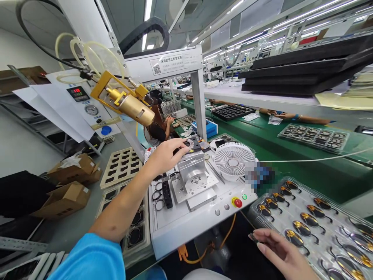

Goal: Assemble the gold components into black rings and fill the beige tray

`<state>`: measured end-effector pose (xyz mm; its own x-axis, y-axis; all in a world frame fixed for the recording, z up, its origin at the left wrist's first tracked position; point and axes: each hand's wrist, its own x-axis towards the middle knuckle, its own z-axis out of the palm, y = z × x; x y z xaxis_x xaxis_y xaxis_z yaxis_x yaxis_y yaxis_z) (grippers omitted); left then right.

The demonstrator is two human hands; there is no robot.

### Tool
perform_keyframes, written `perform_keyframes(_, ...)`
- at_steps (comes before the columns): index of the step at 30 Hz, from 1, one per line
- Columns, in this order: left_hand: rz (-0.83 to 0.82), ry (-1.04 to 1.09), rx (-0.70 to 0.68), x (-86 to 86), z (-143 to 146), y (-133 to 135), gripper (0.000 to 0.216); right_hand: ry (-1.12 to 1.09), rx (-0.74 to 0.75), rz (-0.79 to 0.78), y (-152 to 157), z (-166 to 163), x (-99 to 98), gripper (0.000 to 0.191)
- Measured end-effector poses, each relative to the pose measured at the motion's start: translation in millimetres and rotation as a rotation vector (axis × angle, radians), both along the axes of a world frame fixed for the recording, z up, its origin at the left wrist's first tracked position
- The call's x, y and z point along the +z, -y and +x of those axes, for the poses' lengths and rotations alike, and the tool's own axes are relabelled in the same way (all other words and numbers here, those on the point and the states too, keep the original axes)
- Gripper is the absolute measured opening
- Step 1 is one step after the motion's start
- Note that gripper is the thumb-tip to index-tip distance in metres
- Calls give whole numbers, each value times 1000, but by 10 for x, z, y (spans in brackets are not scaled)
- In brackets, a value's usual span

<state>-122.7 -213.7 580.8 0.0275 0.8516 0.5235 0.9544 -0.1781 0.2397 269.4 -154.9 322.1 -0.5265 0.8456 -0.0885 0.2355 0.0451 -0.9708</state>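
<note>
My left hand [167, 155] reaches over the machine to a black fixture [196, 144] on top of a silver metal block [191, 165]. Its thumb and fingers come together at the fixture's near left edge, beside a small round piece; whether they grip it is hard to see. Low on the right, my right hand [276, 249] pinches a small dark piece [253, 237] between thumb and fingertips, next to a clear tray [262, 225] of round, gold-tinted lens parts with curved dark strips. Black rings [157, 195] lie on the machine bed left of the block.
A brass-coloured dispenser head [135, 109] hangs at upper left. A white fan [234, 161] stands right of the block. A red stop button [238, 203] is on the front panel. Stacked trays [121, 165] stand at left. Other people's hands [169, 121] show farther back.
</note>
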Motion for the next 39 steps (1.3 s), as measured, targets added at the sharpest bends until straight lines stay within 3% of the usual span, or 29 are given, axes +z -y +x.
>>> perform_keyframes(4, -12, -131, 3, -64, 0, 26, 60, -47, 9, -70, -4, -87, -36, 62)
perform_keyframes(9, -27, -130, -37, -164, -67, 39, 77, -69, -11, -33, -134, -355, -147, 93)
perform_keyframes(12, 45, -104, -24, -264, -96, 3, 75, 91, -54, 158, -229, -548, -210, 102)
perform_keyframes(16, 130, -84, -36, -372, -84, 11, 68, 328, 14, 311, -274, -669, -311, 95)
perform_keyframes(21, 277, -51, -23, -453, -200, 358, 57, 409, 16, 391, -56, -616, -417, 95)
perform_keyframes(24, 346, 14, 113, -605, -482, 614, 37, 404, 102, 453, 161, -694, -439, 88)
perform_keyframes(27, 207, 153, 344, -872, -866, 770, 30, 424, 219, 554, 310, -865, -484, 85)
perform_keyframes(30, 33, 228, 479, -1200, -1184, 844, 31, 470, 211, 663, 354, -979, -568, 86)
perform_keyframes(35, -196, 240, 554, -1648, -1352, 864, 30, 469, 190, 754, 350, -945, -675, 81)
perform_keyframes(39, -335, 213, 539, -1785, -1341, 795, 46, 493, 220, 827, 420, -908, -663, 80)
